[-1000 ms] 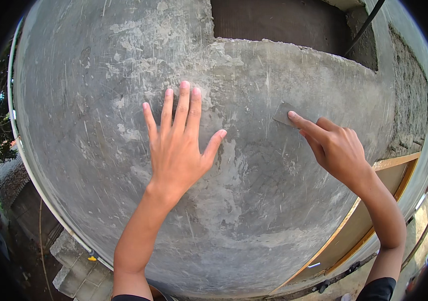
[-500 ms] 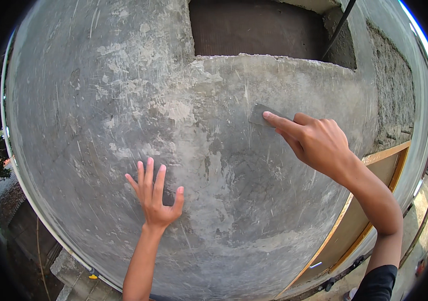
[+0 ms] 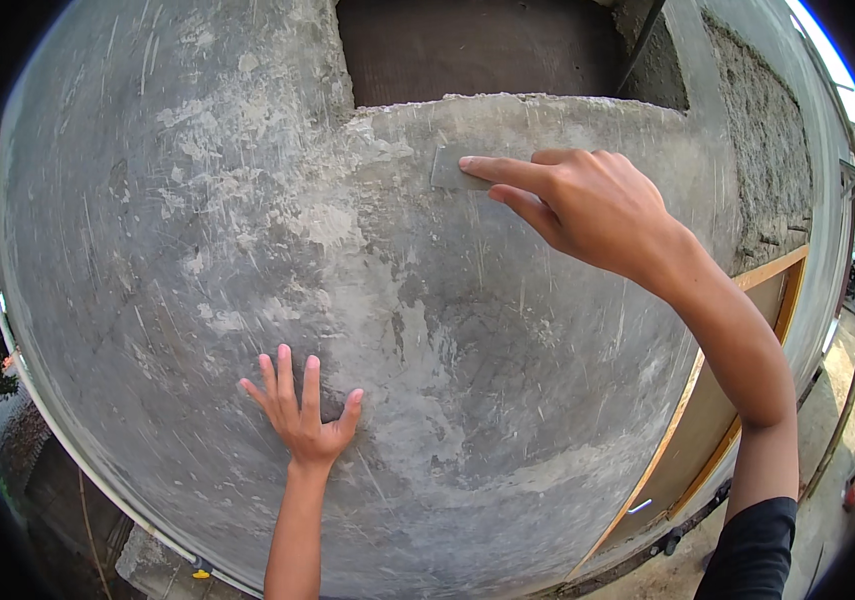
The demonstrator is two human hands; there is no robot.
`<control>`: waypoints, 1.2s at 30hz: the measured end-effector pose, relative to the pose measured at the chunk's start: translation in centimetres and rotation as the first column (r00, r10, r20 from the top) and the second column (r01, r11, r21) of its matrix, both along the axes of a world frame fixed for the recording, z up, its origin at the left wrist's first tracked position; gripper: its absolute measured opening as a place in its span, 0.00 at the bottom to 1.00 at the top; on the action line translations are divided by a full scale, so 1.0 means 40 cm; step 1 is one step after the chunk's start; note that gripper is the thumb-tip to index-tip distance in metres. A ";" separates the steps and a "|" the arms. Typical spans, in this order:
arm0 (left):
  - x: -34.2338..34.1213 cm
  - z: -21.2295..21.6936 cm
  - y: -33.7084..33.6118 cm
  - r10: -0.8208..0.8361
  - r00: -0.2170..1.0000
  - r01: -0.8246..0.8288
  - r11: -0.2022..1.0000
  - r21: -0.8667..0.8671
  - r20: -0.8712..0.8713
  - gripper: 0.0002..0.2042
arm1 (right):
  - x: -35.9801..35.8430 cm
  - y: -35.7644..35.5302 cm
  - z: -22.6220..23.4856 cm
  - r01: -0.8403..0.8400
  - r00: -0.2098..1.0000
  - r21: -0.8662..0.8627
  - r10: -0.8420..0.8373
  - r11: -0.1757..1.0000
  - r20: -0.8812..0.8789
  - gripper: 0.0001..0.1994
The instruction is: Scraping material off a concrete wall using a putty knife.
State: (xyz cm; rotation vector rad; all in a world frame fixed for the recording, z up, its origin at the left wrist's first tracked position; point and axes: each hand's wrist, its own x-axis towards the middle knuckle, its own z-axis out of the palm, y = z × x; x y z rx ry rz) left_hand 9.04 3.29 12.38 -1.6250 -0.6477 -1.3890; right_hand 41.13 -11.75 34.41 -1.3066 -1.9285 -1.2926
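A grey plastered wall (image 3: 197, 400) with pale, patchy streaks fills most of the view. My left hand (image 3: 310, 420) rests against it at lower centre, fingers spread and holding nothing. Higher and to the right, my right hand (image 3: 587, 205) grips a scraper (image 3: 450, 167) with a thin grey blade. The index finger presses along the blade, which lies against the wall just below the opening. The scraper's handle is hidden inside my right hand.
Above is a recessed opening (image 3: 487, 55) with a dark panel and a rough lower edge. A wood-framed door (image 3: 717, 420) stands at lower right, below a rough unplastered strip (image 3: 762, 150). A white pipe (image 3: 37, 400) runs along the left edge, with a yellow valve handle (image 3: 201, 574).
My right hand has moved the scraper up and to the left along the wall. My left hand stays spread on the wall. The whole view has shifted slightly.
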 end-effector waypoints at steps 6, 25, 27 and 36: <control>0.031 -0.026 -0.052 0.050 0.984 -0.025 0.989 -0.146 0.170 0.36 | 0.059 -0.059 -0.030 0.043 0.999 -0.012 -0.042 0.999 0.032 0.16; 0.053 -0.222 -0.013 -0.206 0.976 0.210 0.976 -0.060 0.075 0.32 | -0.035 -0.021 -0.043 0.105 0.990 -0.049 -0.099 0.993 0.102 0.15; 0.038 -0.233 -0.013 -0.197 0.979 0.200 0.979 -0.048 0.058 0.31 | -0.016 -0.027 -0.048 0.076 0.991 -0.040 -0.071 0.996 0.109 0.15; 0.045 -0.234 -0.005 -0.233 0.967 0.239 0.970 -0.047 0.098 0.28 | -0.075 0.029 -0.036 -0.005 0.997 0.024 0.004 1.000 0.073 0.16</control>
